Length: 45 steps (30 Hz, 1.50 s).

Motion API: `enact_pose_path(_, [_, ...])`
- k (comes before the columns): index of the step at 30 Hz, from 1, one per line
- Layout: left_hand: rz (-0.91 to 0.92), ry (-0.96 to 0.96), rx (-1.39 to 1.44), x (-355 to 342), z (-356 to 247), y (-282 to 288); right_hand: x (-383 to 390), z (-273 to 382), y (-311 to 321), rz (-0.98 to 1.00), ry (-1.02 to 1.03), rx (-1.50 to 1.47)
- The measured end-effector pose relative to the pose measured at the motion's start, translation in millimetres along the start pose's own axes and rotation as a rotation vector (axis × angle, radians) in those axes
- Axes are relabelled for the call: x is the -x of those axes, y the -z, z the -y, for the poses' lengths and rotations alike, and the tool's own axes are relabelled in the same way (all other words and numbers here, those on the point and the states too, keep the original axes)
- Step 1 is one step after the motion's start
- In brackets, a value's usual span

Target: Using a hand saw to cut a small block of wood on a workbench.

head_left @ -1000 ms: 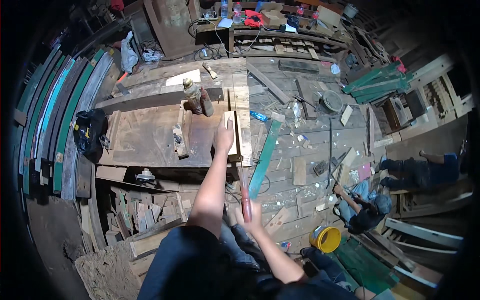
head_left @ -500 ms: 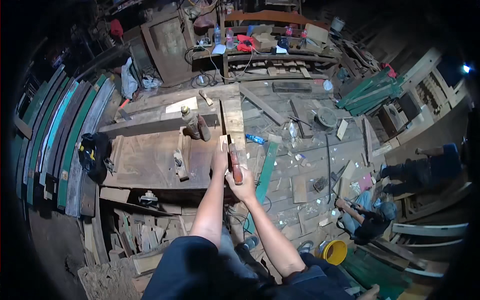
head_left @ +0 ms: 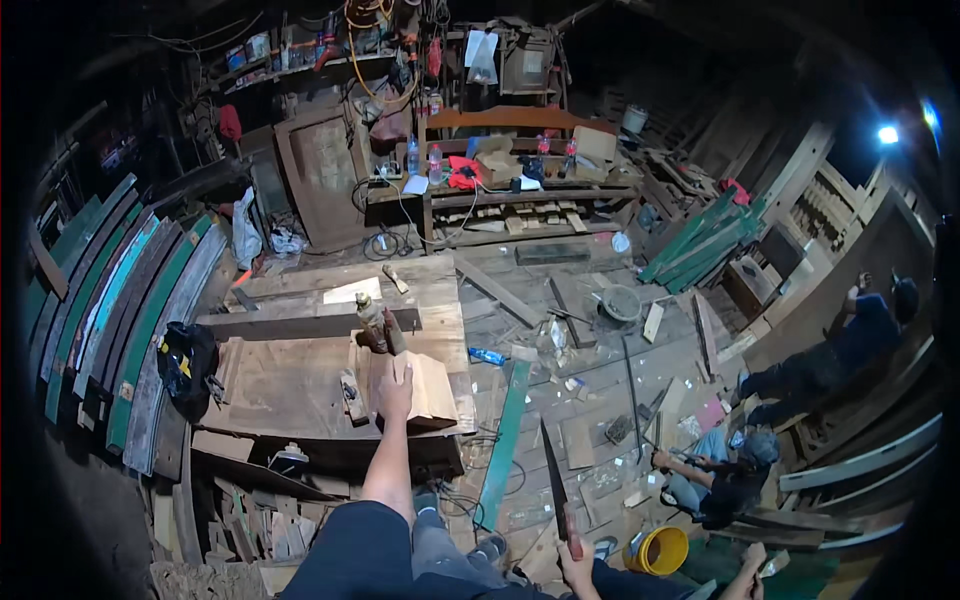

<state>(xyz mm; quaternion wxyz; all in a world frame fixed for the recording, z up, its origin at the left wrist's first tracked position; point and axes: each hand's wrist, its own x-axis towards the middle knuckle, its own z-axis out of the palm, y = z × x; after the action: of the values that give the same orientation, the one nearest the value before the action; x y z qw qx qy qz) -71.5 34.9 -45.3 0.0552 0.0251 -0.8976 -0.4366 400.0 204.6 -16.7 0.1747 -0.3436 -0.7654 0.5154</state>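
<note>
Left hand [head_left: 396, 392] is reaching forward along an outstretched arm and resting on a pale wooden block [head_left: 425, 390], fingers lying over its near left edge in a loose grip; whether they are curling fully round it cannot be told at this size; the block is lying at the near right corner of the wooden surface [head_left: 290, 385], touching it. Right hand [head_left: 575, 555] is sitting low by the lower edge, closed round the handle of a handsaw [head_left: 555, 480], grip tight on the handle; the dark blade is pointing up and away over the floor, well apart from the block.

On the surface, just beyond the left hand, a bottle [head_left: 371, 318] is standing upright beside a dark beam [head_left: 300, 323] lying crosswise; a small hand tool [head_left: 349, 395] is lying just left of the block. A long green plank [head_left: 505, 445] is lying on the floor between surface and saw; a yellow bucket [head_left: 662, 550] is standing near the right hand; a seated person [head_left: 720, 475] is working at the right.
</note>
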Motion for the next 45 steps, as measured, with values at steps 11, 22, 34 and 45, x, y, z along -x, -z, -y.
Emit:
enact_pose_path(11, [-0.113, -0.186, 0.481, 20.0, -41.4, -6.7, 62.0, -53.5, 35.6, -0.237, -0.318, -0.147])
enact_pose_path(22, [-0.055, -0.455, 0.259, 87.2, -39.8, 30.8, 34.4, -30.1, 55.5, -0.203, -0.239, 0.228])
enact_pose_path(34, [0.085, -0.248, 0.071, 67.7, -72.9, 80.4, 30.8, -81.7, 34.6, -0.399, -0.423, 0.302])
enact_pose_path(45, [0.046, -0.075, -0.018, 26.3, -13.1, 2.2, 1.6, -69.4, 12.7, -0.404, -0.391, 0.124])
